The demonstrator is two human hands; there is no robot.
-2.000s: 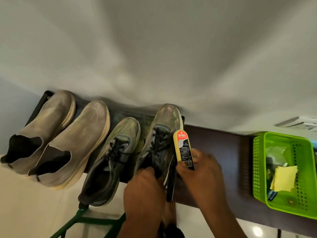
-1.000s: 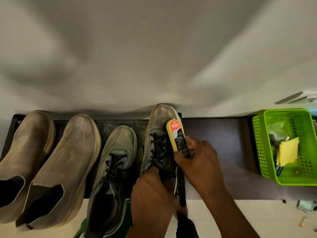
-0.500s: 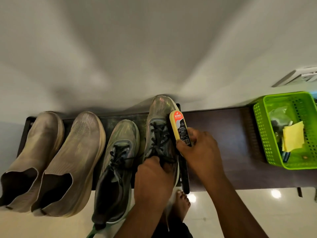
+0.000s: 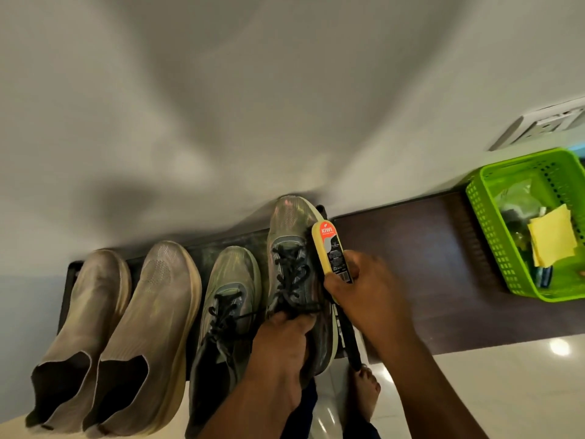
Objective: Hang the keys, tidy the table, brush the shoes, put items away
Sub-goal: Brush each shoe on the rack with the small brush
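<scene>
Gripping the heel of the rightmost laced shoe (image 4: 296, 274) on the dark shelf (image 4: 411, 264), the left hand (image 4: 281, 353) steadies it while the right hand (image 4: 364, 296) holds a yellow shoe brush (image 4: 327, 245) against its right side, left of the green basket (image 4: 493, 245).

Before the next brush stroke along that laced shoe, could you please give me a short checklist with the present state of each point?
1. Left hand holds the laced shoe at its heel end: ok.
2. Right hand grips the shoe brush: ok.
3. Brush lies against the shoe's right side: ok.
4. Bristles actually touch the shoe: cannot tell, hidden.
5. Shoe rests on the dark mat, toe at the wall: ok.
6. Green basket stands apart from the brush: ok.
</scene>
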